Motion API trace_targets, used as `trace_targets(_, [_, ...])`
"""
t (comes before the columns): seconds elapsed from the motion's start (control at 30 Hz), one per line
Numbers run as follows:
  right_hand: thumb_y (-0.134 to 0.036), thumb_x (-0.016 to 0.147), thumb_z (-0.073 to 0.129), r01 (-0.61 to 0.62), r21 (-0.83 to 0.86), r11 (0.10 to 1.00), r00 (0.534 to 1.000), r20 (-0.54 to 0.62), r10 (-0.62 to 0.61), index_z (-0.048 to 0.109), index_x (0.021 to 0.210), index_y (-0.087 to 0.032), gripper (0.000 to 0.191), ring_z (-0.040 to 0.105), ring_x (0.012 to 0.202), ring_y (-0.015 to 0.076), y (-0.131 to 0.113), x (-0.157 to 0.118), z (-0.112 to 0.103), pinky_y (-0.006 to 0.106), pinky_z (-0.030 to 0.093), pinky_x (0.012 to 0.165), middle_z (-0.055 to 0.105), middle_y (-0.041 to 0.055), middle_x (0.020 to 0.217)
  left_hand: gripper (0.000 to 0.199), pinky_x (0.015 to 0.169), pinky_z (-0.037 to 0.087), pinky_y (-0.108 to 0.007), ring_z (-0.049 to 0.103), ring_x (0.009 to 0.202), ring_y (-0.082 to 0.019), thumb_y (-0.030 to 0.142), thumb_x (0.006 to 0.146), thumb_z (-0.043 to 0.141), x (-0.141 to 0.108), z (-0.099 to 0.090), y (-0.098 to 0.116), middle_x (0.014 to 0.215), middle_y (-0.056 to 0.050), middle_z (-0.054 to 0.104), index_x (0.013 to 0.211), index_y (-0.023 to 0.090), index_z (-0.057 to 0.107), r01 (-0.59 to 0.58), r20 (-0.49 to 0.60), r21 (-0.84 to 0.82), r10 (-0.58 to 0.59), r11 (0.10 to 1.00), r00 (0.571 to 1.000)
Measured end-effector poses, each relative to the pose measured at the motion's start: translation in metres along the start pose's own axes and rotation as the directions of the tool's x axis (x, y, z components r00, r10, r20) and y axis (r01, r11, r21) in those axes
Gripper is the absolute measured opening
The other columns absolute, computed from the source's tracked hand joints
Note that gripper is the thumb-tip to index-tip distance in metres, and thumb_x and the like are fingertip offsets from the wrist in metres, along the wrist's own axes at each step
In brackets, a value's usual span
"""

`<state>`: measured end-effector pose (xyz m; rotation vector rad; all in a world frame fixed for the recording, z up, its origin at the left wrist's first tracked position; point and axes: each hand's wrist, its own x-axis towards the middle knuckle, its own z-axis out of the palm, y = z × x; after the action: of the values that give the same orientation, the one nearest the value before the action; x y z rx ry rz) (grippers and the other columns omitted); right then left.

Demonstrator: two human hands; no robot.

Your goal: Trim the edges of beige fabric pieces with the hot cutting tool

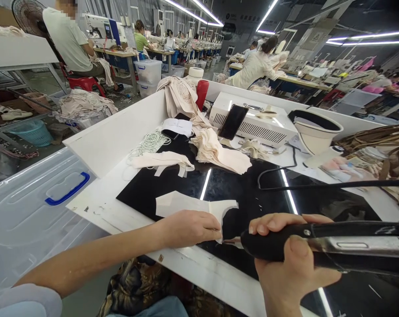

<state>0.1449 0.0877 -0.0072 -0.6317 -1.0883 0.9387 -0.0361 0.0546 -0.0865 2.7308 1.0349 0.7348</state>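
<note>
A cream fabric piece lies flat on the glossy black work surface. My left hand is closed at its near right edge, fingertips together on the cloth. In my right hand is a black hand tool with a metal tip, fingers over its grip and thumb underneath. The metal tip points left and reaches the fabric's edge, just right of my left fingertips. Whether it touches the cloth I cannot tell.
Behind lie a stack of cream fabric pieces, fabric strips, a pale cord bundle, and a phone against a white vented box. A black cable crosses the right side. Lidded plastic bin at left; co-workers sit beyond.
</note>
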Motion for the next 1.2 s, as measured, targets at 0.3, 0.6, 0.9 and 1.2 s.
trace_targets(0.3, [-0.027,0.078,0.08,0.032,-0.006,0.999,0.999,0.036,-0.032,0.058,0.101,-0.024,0.032,0.057,0.053,0.0154,-0.0016,-0.0005,0.0003,0.032,0.053,0.046,0.063,-0.007,0.068,0.025,0.099,0.053,-0.025,0.067,0.117,-0.018,0.014,0.11,0.048,-0.0004,-0.0007,-0.0001,0.119,-0.008,0.074,0.119,0.016,0.071,-0.004,-0.024,-0.044,0.003,0.999,1.0])
trace_targets(0.6, [-0.029,0.078,0.081,0.032,0.04,0.999,0.999,0.027,-0.034,0.058,0.102,-0.024,0.033,0.056,0.053,0.0147,0.0011,-0.0008,0.0022,0.031,0.054,0.048,0.063,-0.007,0.068,0.021,0.099,0.055,-0.025,0.068,0.114,-0.017,0.011,0.106,0.055,0.0001,-0.0014,-0.0003,0.114,-0.007,0.074,0.117,0.016,0.072,-0.013,-0.037,-0.028,0.012,1.0,0.999])
trace_targets(0.9, [-0.026,0.082,0.078,0.029,0.029,0.999,0.998,0.063,-0.031,0.061,0.105,-0.023,0.029,0.059,0.056,0.0151,0.0003,-0.0039,0.0015,0.031,0.054,0.05,0.063,-0.0052,0.071,0.027,0.103,0.055,-0.027,0.068,0.12,-0.019,0.01,0.108,0.049,-0.001,-0.0009,-0.0016,0.122,-0.008,0.074,0.125,0.015,0.069,-0.003,-0.01,-0.032,0.003,0.999,1.0])
trace_targets(1.2, [-0.025,0.084,0.077,0.064,0.008,0.998,0.995,0.079,-0.064,0.06,0.11,-0.023,0.031,0.059,0.057,0.0146,-0.0029,-0.0063,-0.0036,0.03,0.055,0.048,0.064,-0.0046,0.072,0.035,0.109,0.053,-0.029,0.066,0.126,-0.02,0.003,0.104,0.046,-0.0088,-0.0037,-0.0051,0.13,-0.008,0.073,0.13,0.016,0.067,-0.017,0.017,-0.038,0.018,0.999,1.0])
